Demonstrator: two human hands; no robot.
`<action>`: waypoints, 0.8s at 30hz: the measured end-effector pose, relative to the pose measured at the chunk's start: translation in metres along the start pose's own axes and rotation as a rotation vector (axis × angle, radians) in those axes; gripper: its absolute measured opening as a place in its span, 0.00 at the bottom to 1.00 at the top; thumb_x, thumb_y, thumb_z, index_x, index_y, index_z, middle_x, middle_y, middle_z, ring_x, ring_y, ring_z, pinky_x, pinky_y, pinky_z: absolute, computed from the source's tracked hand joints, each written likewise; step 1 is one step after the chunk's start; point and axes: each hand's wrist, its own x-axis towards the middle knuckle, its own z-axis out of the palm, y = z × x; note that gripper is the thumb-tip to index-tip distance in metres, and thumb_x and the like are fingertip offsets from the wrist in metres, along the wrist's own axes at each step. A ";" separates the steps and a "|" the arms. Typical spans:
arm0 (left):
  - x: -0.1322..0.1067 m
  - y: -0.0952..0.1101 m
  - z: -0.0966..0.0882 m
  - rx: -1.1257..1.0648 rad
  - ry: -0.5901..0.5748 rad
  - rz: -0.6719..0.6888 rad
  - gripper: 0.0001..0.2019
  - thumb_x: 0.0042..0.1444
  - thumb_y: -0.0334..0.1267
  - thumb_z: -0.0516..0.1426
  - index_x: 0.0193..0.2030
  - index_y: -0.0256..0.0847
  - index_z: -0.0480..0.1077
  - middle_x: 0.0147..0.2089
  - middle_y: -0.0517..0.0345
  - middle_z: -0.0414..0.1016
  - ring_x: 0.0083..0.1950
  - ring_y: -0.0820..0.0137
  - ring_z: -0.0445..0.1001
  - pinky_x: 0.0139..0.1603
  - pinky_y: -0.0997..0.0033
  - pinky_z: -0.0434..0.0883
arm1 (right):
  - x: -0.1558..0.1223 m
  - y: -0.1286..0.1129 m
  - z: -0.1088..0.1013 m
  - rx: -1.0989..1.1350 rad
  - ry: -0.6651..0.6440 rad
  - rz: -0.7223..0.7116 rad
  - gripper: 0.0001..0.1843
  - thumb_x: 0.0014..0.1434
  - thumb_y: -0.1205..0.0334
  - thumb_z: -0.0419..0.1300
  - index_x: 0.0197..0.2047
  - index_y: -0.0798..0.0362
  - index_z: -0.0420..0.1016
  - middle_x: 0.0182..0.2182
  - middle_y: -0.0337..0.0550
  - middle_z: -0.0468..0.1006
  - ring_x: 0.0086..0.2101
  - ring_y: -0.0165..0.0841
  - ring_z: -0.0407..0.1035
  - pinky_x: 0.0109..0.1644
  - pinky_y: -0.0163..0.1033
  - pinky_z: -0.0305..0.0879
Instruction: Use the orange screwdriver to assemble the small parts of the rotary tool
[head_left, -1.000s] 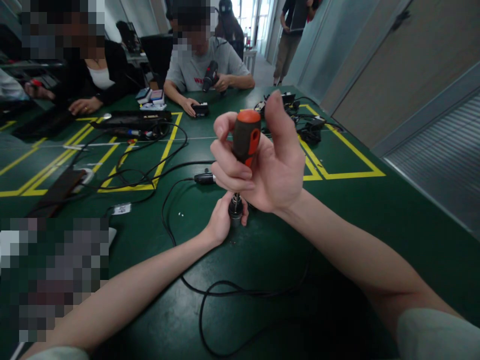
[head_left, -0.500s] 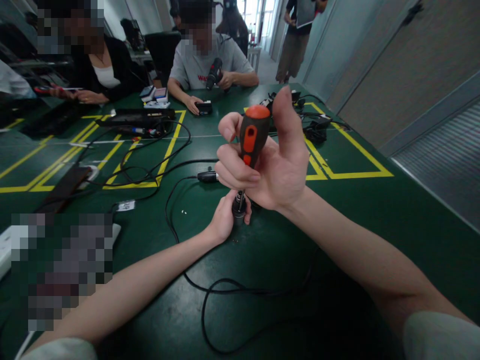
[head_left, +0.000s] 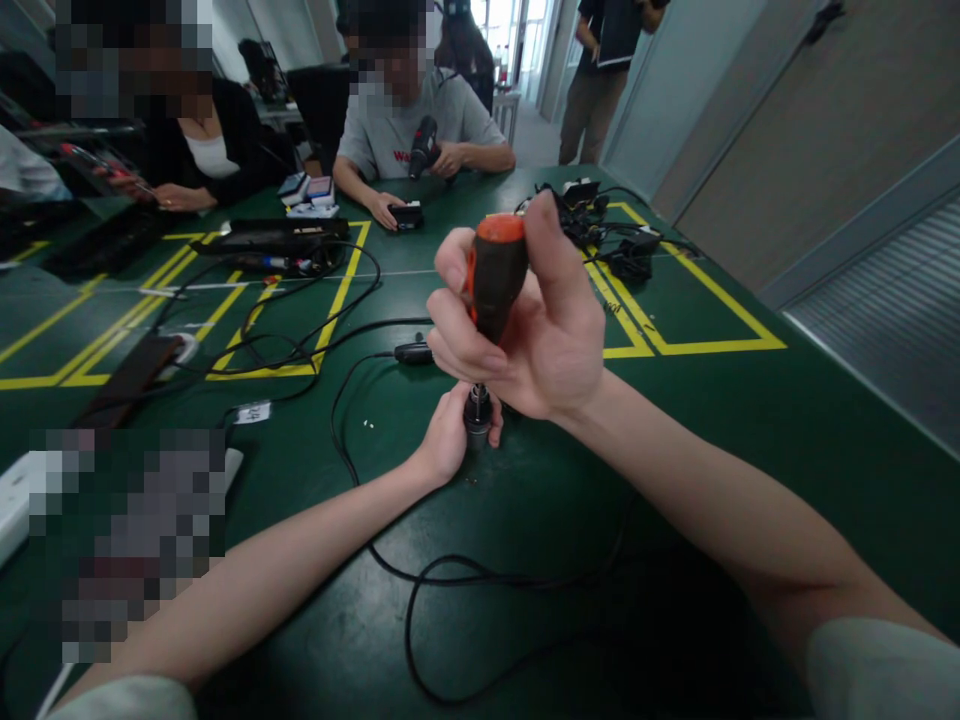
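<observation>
My right hand [head_left: 525,330] is closed round the dark grey and orange handle of a screwdriver [head_left: 501,275], its thumb up along the side. The shaft points down at a small black cylindrical part [head_left: 478,415] with a metal top; whether the tip sits inside it I cannot tell. Wrapped about that part, my left hand [head_left: 444,440] holds it upright low over the green table. Just behind the hands lies a black plug-like cable piece [head_left: 414,353]. Tiny screw-like bits [head_left: 470,481] rest on the table in front of the left hand.
A black cable [head_left: 450,580] loops across the table [head_left: 315,620] before me. Left are a power strip [head_left: 22,500] and a dark bar [head_left: 135,380]. Tangled cables [head_left: 634,255] lie behind at right. Opposite, a person [head_left: 427,130] holds a power drill [head_left: 424,147]; another sits farther left.
The screwdriver handle has turned in my right hand, its orange panel now facing left. The right hand has shifted slightly left. My left hand and the black part stay put.
</observation>
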 end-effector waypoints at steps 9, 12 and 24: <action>-0.001 0.004 0.002 0.000 0.018 -0.021 0.31 0.67 0.62 0.44 0.24 0.41 0.67 0.20 0.56 0.70 0.26 0.68 0.70 0.35 0.66 0.69 | 0.000 0.002 0.000 0.030 0.009 -0.009 0.32 0.69 0.30 0.50 0.32 0.51 0.67 0.13 0.25 0.52 0.13 0.23 0.42 0.15 0.27 0.44; -0.001 0.004 0.001 0.001 0.016 -0.017 0.31 0.68 0.62 0.43 0.24 0.41 0.67 0.20 0.55 0.71 0.26 0.68 0.70 0.36 0.66 0.70 | -0.001 0.003 0.000 0.021 -0.010 -0.056 0.26 0.73 0.39 0.52 0.33 0.52 0.67 0.14 0.25 0.56 0.13 0.22 0.42 0.16 0.27 0.44; 0.000 -0.001 -0.001 0.001 0.019 0.009 0.30 0.68 0.59 0.44 0.24 0.41 0.67 0.20 0.56 0.70 0.26 0.68 0.71 0.36 0.66 0.70 | 0.001 0.000 0.005 -0.052 0.138 0.051 0.31 0.73 0.33 0.44 0.33 0.50 0.67 0.12 0.25 0.54 0.12 0.24 0.43 0.14 0.28 0.46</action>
